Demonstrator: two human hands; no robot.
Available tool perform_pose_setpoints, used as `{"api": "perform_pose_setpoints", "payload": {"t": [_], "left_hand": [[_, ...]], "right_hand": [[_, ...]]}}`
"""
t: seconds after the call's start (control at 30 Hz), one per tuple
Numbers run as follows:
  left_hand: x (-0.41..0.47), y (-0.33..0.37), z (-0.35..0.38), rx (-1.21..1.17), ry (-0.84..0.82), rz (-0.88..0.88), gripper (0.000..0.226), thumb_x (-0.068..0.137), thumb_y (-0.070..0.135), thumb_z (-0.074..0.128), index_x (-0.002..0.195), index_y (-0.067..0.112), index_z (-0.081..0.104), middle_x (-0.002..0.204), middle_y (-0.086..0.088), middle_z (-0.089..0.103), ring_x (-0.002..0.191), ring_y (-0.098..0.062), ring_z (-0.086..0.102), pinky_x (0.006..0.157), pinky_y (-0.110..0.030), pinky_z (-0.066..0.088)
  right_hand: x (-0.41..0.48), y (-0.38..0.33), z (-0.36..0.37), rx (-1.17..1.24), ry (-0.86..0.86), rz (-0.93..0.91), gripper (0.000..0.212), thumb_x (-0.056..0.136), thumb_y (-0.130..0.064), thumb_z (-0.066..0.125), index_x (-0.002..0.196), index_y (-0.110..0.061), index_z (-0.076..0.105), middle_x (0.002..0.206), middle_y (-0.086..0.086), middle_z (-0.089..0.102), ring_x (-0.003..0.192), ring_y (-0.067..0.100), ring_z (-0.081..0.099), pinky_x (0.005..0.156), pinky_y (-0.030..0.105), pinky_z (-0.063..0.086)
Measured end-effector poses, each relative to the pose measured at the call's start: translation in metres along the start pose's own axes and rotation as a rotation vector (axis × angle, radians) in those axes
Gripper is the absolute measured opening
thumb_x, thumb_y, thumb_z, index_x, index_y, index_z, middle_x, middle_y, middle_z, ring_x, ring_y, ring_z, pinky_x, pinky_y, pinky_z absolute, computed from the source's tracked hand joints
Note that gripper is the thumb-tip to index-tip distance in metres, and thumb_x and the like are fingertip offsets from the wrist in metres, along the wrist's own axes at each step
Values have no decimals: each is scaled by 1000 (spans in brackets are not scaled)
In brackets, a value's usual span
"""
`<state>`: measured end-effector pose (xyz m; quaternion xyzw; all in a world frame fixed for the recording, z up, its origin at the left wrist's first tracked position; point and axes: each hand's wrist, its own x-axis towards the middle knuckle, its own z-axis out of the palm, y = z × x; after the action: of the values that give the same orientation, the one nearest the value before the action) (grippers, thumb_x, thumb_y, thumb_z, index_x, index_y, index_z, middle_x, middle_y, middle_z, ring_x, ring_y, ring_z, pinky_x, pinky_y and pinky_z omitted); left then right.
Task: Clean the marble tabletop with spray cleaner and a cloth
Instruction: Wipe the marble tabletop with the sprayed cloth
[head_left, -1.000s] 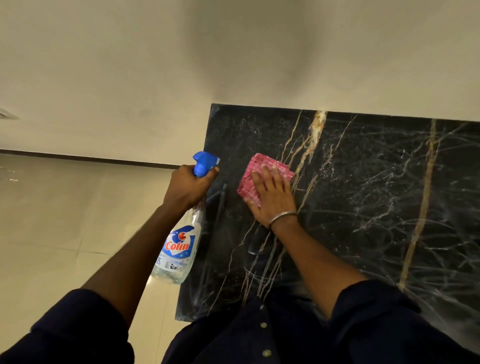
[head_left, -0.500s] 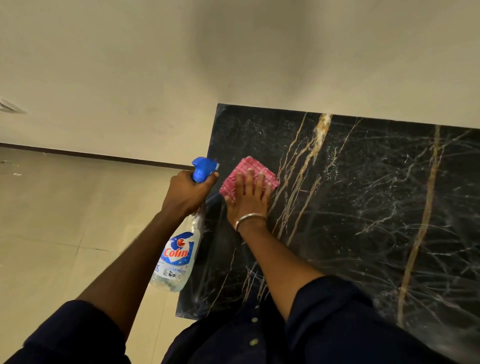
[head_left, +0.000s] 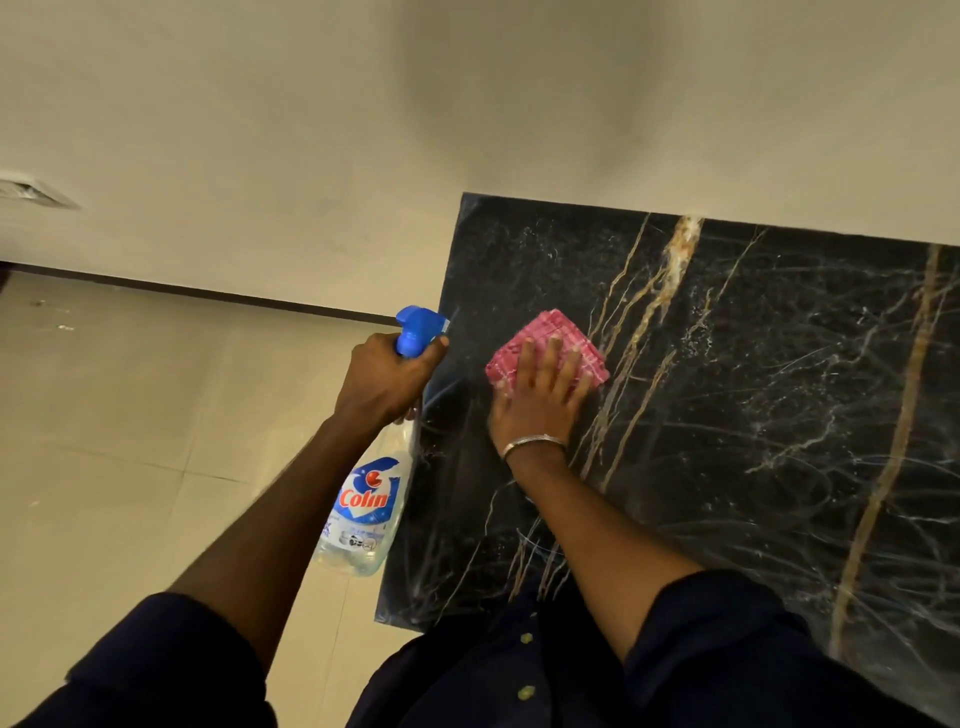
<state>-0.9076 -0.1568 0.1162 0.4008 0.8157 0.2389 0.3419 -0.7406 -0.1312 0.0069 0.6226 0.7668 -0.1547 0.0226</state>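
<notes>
The right hand (head_left: 540, 400) lies flat, fingers spread and straight, pressing the pink cloth (head_left: 563, 330) onto the black veined surface (head_left: 753, 405) near its left end. Over the last second the cloth slid left toward the edge and has now come back right, so that its right corner sits just beside the pale gold vein again: a short back-and-forth stroke, not a pass on to new ground. The left hand (head_left: 387, 382) has stayed wrapped round the neck of the bottle (head_left: 363, 514), held just off the surface's left edge above the floor (head_left: 130, 441), blue nozzle aimed at the marble. Whether a finger is on the trigger I cannot tell. Wiping looks to be under way on the left corner only; pale flecks and streaks show across the right part, so most of the surface probably remains to be cleaned.
</notes>
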Motion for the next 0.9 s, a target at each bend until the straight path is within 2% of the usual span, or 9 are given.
{"api": "perform_pose_setpoints", "payload": {"t": [0.1,0.2,0.27,0.33,0.5,0.63,0.83,0.9], "left_hand": [[-1,2,1,6,5,1,37,91,51,58,82,14,57,65,-10,63,58,-23,64,65,-34,56],[0,5,-1,-4,17,-15,39,90,52,57,86,14,58,65,-7,62,60,-23,64,66,-34,56],[-1,8,-3,7,22,-24,38,91,52,57,85,15,57,64,-7,62,59,-22,63,65,-33,55],[-2,11,-5,18,15,-29,37,91,52,56,79,17,55,62,-7,61,55,-19,62,61,-30,55],[-11,16,-12,71,30,-25,35,92,49,57,75,18,53,59,-5,60,48,-13,59,49,-17,43],[-19,13,-19,78,47,-29,37,91,48,59,75,14,55,61,-13,64,42,-14,59,47,-20,48],[-21,7,-17,12,41,-41,40,91,49,59,85,9,58,63,-13,65,43,-14,61,46,-21,50],[-21,5,-13,8,24,-56,43,90,50,58,88,7,59,62,-12,65,41,-13,61,42,-17,48]], "right_hand": [[2,-39,4,-65,-85,-288,74,98,-51,27,155,-16,-6,163,17,-10,148,44,-9,116,64,-1],[2,-54,8,-91,-122,-468,69,98,-48,34,149,-14,2,162,17,7,149,42,2,116,64,6],[8,-49,8,-100,-112,-508,68,96,-48,39,147,-16,8,160,16,14,148,41,9,116,64,10],[22,-43,4,-153,-113,-534,69,95,-50,41,150,-18,13,161,14,13,149,39,9,116,63,12],[95,-45,-21,-209,-164,-435,69,100,-53,23,156,-25,-6,164,8,-10,150,35,-11,119,58,-3],[129,-47,-36,-268,-229,-455,68,101,-51,25,156,-27,-7,164,6,-14,149,36,-15,118,58,-7],[25,-44,-5,-205,-183,-556,82,95,-55,37,155,-21,-8,163,14,-8,148,42,-8,116,64,1],[-9,-32,4,-211,-171,-630,85,96,-55,36,153,-20,-16,162,12,-14,148,41,-13,116,64,0]]}}
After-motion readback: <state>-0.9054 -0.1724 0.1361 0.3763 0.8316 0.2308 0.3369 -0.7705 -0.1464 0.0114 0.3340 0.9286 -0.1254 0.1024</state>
